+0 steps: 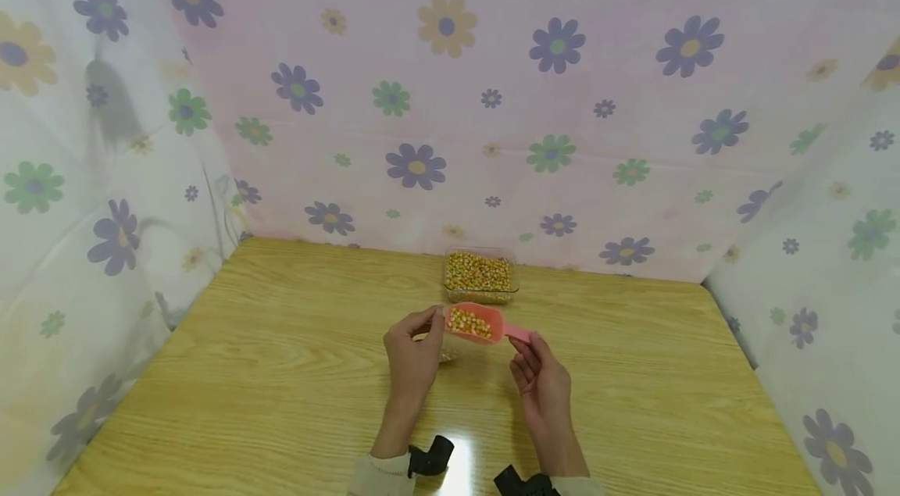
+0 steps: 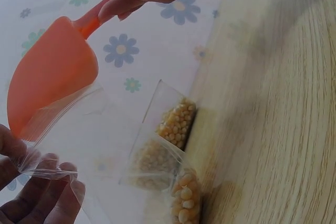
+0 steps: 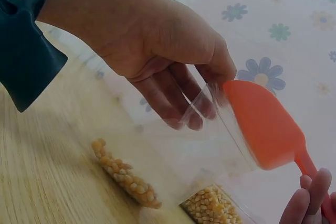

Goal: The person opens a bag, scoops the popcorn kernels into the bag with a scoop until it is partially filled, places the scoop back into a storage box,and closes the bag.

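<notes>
"What did your right hand (image 1: 547, 387) grip?"
"The handle of the coral scoop (image 2: 55, 77), which held corn kernels (image 1: 467, 322)."
"And your left hand (image 1: 415, 355)?"
"It pinched the clear bag (image 2: 100, 129) at its mouth, by the scoop's tip; more kernels (image 3: 127, 178) lay in the bag's bottom, and a glass container (image 1: 480, 297) stood beyond."

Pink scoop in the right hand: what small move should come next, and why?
The right hand should probably tip the pink scoop toward the clear bag: kernels lie in the scoop, its lip is at the bag's mouth, and the left hand grips the bag.
</notes>
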A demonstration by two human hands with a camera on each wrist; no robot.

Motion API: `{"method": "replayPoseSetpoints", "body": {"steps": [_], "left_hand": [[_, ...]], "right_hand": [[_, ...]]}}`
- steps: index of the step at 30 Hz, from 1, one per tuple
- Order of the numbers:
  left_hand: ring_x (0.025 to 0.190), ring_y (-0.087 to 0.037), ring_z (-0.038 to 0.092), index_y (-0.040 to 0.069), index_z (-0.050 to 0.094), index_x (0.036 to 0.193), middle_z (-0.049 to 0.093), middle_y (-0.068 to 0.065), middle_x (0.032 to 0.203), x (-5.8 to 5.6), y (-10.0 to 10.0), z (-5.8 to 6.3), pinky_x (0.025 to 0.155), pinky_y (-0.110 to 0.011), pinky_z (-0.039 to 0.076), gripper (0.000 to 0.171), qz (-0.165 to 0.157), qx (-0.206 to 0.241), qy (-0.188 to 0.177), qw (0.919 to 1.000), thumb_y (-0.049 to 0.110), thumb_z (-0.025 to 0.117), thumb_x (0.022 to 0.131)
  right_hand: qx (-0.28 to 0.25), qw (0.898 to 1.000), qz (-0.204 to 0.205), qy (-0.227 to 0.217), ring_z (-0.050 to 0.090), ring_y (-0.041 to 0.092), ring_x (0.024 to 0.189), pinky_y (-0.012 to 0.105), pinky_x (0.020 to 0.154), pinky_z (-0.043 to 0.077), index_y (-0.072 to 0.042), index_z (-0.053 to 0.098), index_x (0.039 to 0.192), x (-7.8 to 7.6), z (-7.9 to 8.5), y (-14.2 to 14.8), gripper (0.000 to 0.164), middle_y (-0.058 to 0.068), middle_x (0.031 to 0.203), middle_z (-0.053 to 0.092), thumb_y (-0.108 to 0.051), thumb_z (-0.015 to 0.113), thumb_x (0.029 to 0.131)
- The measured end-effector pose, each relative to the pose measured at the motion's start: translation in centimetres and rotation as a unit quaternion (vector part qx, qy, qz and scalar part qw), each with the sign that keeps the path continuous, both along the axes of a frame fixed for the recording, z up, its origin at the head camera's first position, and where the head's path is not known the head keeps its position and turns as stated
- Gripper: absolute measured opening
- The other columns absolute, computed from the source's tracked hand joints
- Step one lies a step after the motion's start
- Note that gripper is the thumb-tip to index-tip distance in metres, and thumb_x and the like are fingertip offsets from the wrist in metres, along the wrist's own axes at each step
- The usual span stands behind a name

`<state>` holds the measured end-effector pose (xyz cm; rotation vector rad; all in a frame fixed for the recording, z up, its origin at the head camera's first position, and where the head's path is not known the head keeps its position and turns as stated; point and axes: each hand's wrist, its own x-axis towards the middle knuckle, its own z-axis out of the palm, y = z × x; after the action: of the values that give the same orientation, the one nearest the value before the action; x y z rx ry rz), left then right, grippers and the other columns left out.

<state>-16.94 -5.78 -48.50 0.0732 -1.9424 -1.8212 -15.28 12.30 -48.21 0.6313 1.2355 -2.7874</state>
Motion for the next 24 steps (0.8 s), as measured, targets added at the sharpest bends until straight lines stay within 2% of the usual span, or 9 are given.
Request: {"method": "replayPoseSetpoints", "body": {"steps": [4, 10, 18, 24], "left_hand": [[0.079, -0.022, 0.07, 0.001, 0.081, 0.103, 0.077, -0.014, 0.094, 0.0, 0.0, 0.0, 0.062, -0.022, 0.057, 0.016, 0.002, -0.005, 0.004, 1.0, 0.009, 0.068, 0.098], [0.076, -0.02, 0.07, 0.002, 0.081, 0.102, 0.077, -0.012, 0.087, -0.1, 0.1, -0.1, 0.06, -0.022, 0.057, 0.015, 0.004, -0.018, 0.011, 0.9998, 0.008, 0.069, 0.097], [0.075, -0.019, 0.07, 0.001, 0.081, 0.101, 0.074, -0.008, 0.08, -0.1, 0.2, 0.0, 0.057, -0.023, 0.057, 0.014, 0.001, -0.028, 0.01, 0.9996, 0.007, 0.07, 0.096], [0.074, -0.021, 0.071, 0.0, 0.081, 0.1, 0.073, -0.008, 0.08, -0.1, 0.1, 0.2, 0.056, -0.022, 0.057, 0.014, 0.004, -0.038, 0.021, 0.999, 0.007, 0.069, 0.096]], "right_hand": [[0.004, 1.0, -0.021, 0.003, 0.068, 0.005, 0.064, 0.019, 0.067, 0.058, -0.014, 0.075, 0.088, 0.0, -0.1, -0.2, 0.031, -0.002, 0.083, 0.078, -0.023, 0.053, 0.108], [0.036, 0.998, -0.052, 0.023, 0.069, 0.005, 0.061, 0.02, 0.065, 0.058, -0.013, 0.077, 0.087, -0.1, -0.1, -0.6, 0.028, -0.002, 0.079, 0.078, -0.024, 0.059, 0.105], [0.077, 0.993, -0.084, 0.015, 0.068, 0.004, 0.061, 0.021, 0.065, 0.059, -0.012, 0.077, 0.093, -0.1, -0.2, -1.3, 0.024, -0.002, 0.079, 0.078, -0.024, 0.06, 0.104], [0.118, 0.989, -0.09, 0.017, 0.069, 0.005, 0.064, 0.022, 0.067, 0.06, -0.005, 0.077, 0.1, 0.0, 0.3, -1.6, 0.023, -0.001, 0.081, 0.078, -0.023, 0.062, 0.103]]}}
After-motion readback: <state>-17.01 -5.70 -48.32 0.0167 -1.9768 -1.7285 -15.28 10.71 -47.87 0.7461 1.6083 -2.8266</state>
